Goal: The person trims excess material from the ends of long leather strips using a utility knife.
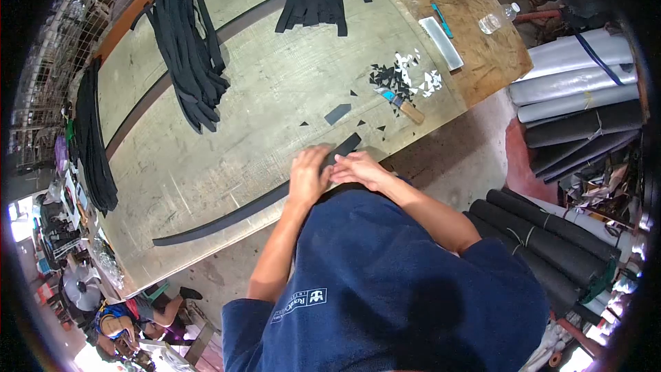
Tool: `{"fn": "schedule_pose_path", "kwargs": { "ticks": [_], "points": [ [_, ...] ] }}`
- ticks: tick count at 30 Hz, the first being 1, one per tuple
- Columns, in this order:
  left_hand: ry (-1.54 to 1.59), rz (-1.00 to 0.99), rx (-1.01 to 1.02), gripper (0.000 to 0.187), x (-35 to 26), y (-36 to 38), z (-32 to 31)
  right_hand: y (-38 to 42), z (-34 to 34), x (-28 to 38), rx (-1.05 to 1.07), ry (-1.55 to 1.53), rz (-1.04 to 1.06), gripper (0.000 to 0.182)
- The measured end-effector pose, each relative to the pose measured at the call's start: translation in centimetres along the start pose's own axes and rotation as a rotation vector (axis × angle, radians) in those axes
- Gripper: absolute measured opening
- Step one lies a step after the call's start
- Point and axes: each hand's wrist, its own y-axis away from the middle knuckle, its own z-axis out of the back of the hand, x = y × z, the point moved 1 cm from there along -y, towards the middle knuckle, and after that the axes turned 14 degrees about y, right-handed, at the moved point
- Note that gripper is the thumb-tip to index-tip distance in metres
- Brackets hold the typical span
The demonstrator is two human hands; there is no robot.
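Observation:
A long black strip point(241, 213) lies along the near edge of the table, its far end reaching past my hands. My left hand point(309, 171) grips the strip from above, with its fingers curled over it. Close beside it, my right hand point(361, 169) has its fingertips closed at the strip's near side; part of that grip is hidden. Beyond the hands lies a small grey pointed piece point(337, 114). A knife with a wooden handle point(412, 111) rests next to a pile of small black and white cut scraps point(394, 81).
Bundles of black strips point(186, 48) lie across a long brown strip point(141, 107). On the right are a whetstone-like block point(441, 43), a teal pen-shaped tool point(442, 21) and a plastic bottle point(498, 18). Material rolls point(544, 241) flank the table; a person point(134, 317) sits lower left.

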Motion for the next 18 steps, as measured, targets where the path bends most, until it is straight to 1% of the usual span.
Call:
{"fn": "schedule_pose_path", "kwargs": {
  "ticks": [1, 4, 6, 7, 8, 10, 13, 16, 17, 18],
  "points": [
    [-0.018, 0.013, -0.007, 0.042, 0.4, 0.0, -1.1, 0.4, 0.6, 0.5, 0.005, 0.140, -0.030, 0.027],
    [-0.077, 0.052, -0.017, 0.042, 0.8, 0.3, -2.5, 2.2, 4.5, 1.5, -0.406, 1.187, 0.362, 0.022],
    [-0.117, 0.073, -0.023, 0.042, 0.6, 0.5, -2.6, 1.2, 7.7, 1.1, -0.370, 1.070, 0.350, 0.015],
    [-0.140, 0.063, -0.031, 0.045, 0.4, 0.5, -2.7, 0.2, 9.2, 1.2, -0.180, 0.792, 0.265, 0.013],
    [-0.147, 0.079, -0.025, 0.047, 0.3, 0.5, -2.8, -1.2, 10.3, 1.3, -0.129, 0.585, 0.254, 0.013],
    [-0.162, 0.111, -0.017, 0.051, -0.3, 0.1, -2.9, -2.7, 12.0, 2.9, -0.222, 0.517, 0.335, 0.012],
    [-0.178, 0.066, -0.011, 0.056, -0.4, -0.1, -3.3, -3.3, 11.3, 5.2, -0.577, 0.734, 0.792, 0.014],
    [-0.193, 0.083, 0.013, 0.056, -0.3, -0.2, -3.8, -1.4, 9.6, 6.8, -0.319, 0.956, 0.785, 0.023],
    [-0.207, 0.104, 0.012, 0.056, -0.3, -0.2, -3.9, -1.3, 9.3, 6.7, -0.223, 1.055, 0.747, 0.029],
    [-0.221, 0.125, 0.011, 0.055, -0.5, -0.3, -4.0, -1.0, 9.1, 6.6, -0.222, 1.130, 0.793, 0.030]
  ]
}}
